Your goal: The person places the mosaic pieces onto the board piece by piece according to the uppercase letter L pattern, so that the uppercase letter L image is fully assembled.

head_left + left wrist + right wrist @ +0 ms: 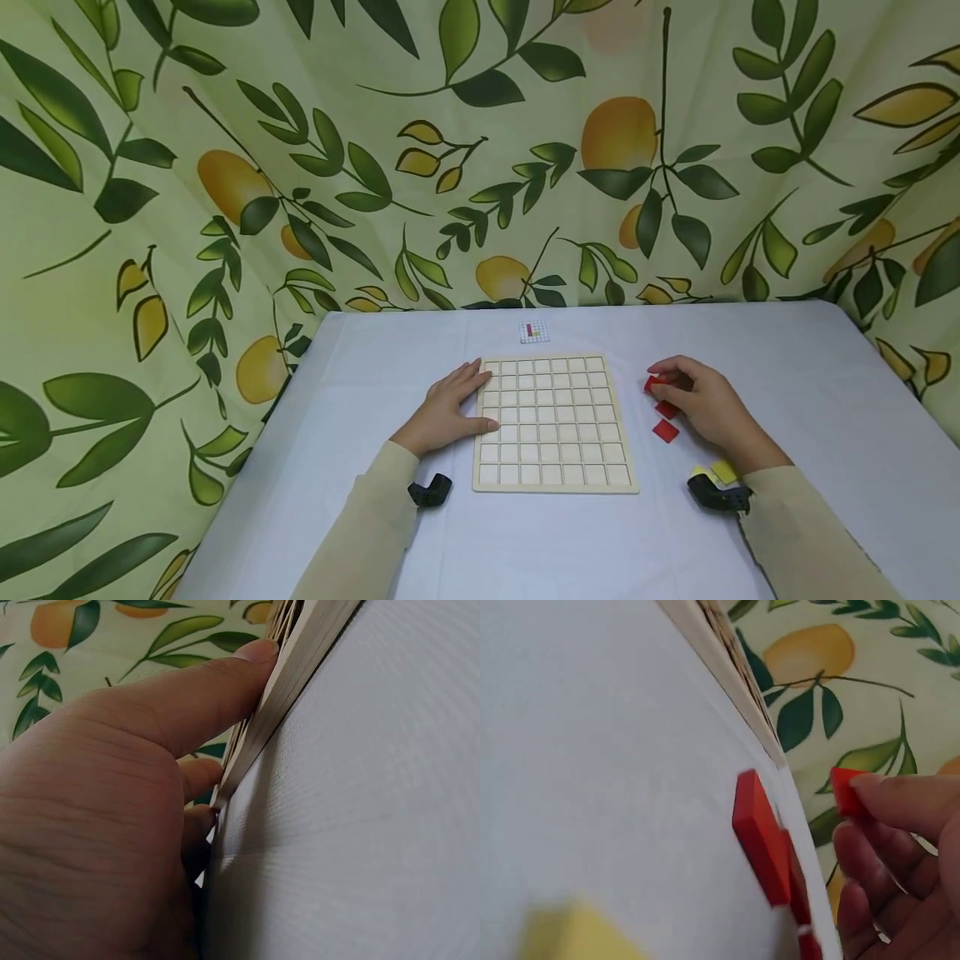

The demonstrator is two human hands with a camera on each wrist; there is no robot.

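Note:
A pale wooden grid board point(555, 489) with square cells lies flat on the table. My left hand point(450, 408) rests at its left edge, thumb and fingertips on the rim with the fingers spread. In the left wrist view, the left thumb point(202, 697) lies across the board's side point(262, 720). To the right of the board, my right hand point(701, 400) pinches a red square tile point(846, 791) between thumb and fingers, raised off the cloth. Below that hand lie more red tiles point(665, 431), one of them partly covered by the fingers in the head view.
Yellow tiles point(723, 472) lie near the right wrist, partly behind its black camera point(718, 493). A small printed grid card point(534, 332) with coloured squares sits beyond the board. White cloth point(562, 550) covers the table, and a leaf-and-fruit curtain point(517, 192) hangs behind it.

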